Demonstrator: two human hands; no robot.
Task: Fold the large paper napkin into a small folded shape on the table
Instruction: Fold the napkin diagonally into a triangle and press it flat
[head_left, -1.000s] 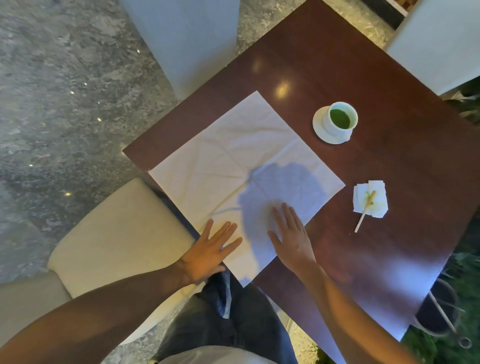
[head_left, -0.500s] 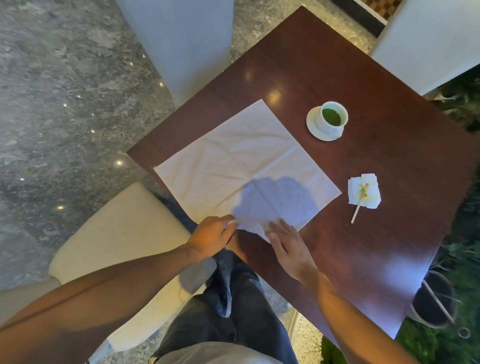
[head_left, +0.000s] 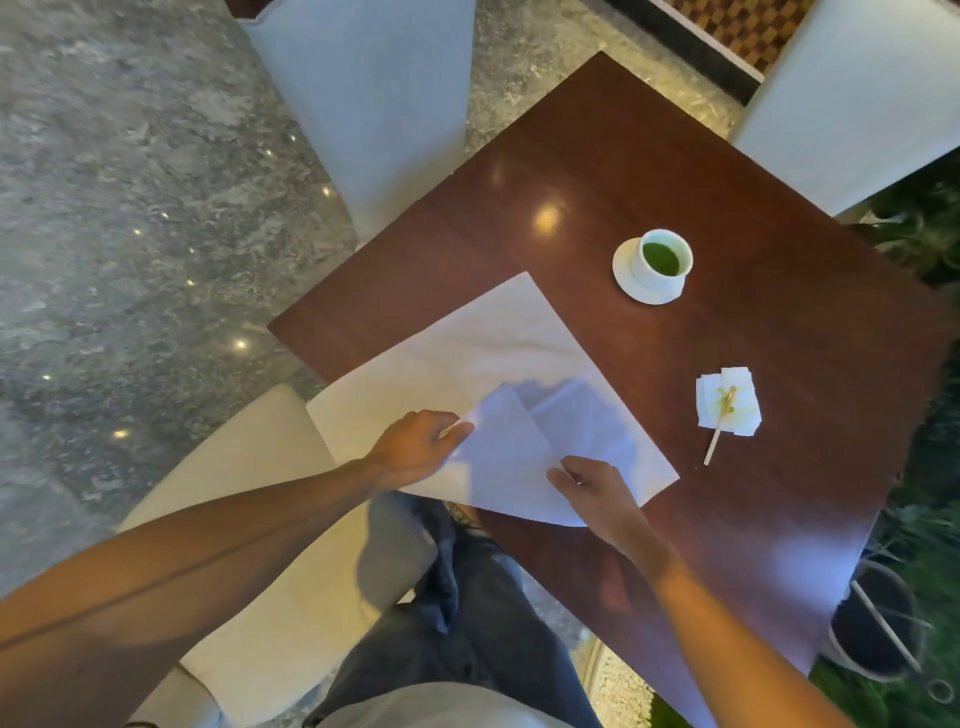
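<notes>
A large white paper napkin (head_left: 467, 353) lies spread at the near left corner of the dark wooden table (head_left: 649, 182). Its near corner is lifted and turned over towards the middle, forming a raised flap. My left hand (head_left: 415, 449) pinches the flap's left edge. My right hand (head_left: 592, 486) pinches the flap's right edge near the table's front edge. Both hands hold the flap a little above the rest of the sheet.
A white cup of green drink on a saucer (head_left: 655, 265) stands beyond the napkin. A small stained napkin with a wooden stick (head_left: 727, 408) lies to the right. White chairs (head_left: 374, 104) surround the table; my legs are below.
Both hands went from lying flat on the napkin to pinching its near corner. They have lifted that corner and carried it forward over the sheet.
</notes>
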